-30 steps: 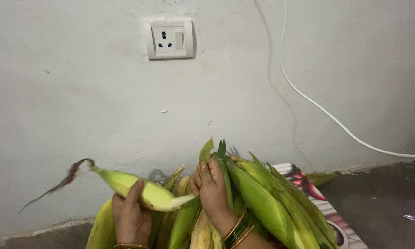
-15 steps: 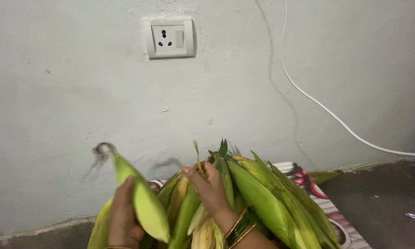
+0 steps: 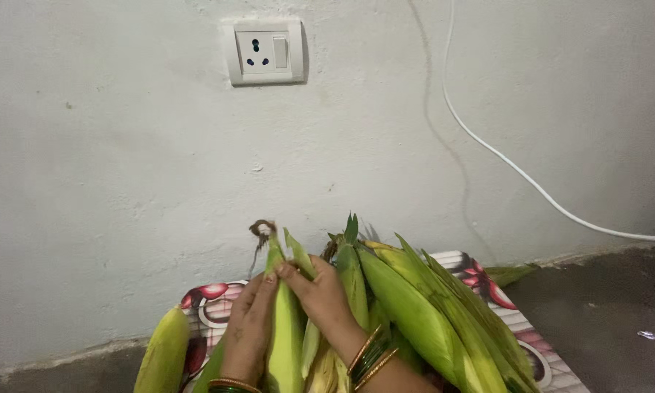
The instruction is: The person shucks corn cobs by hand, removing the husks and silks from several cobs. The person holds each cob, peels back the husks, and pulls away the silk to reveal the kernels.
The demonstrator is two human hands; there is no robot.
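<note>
A pale green corn cob in its husk (image 3: 284, 338) stands almost upright in front of me, with brown silk at its tip. My left hand (image 3: 247, 335) wraps around its left side. My right hand (image 3: 320, 298) pinches a husk leaf near the cob's top, and bangles sit on that wrist. A pile of unhusked green corn cobs (image 3: 422, 313) lies just right of my hands, on a patterned mat (image 3: 524, 331) against the wall.
One more cob (image 3: 164, 353) lies at the left of the mat. A white socket with a switch (image 3: 263, 52) is set in the wall above. A white cable (image 3: 516, 175) runs down the wall to the right. Dark floor (image 3: 604, 320) lies right.
The cob in my left hand swung from lying leftward to nearly upright. My right hand moved from the pile onto a husk leaf near its tip.
</note>
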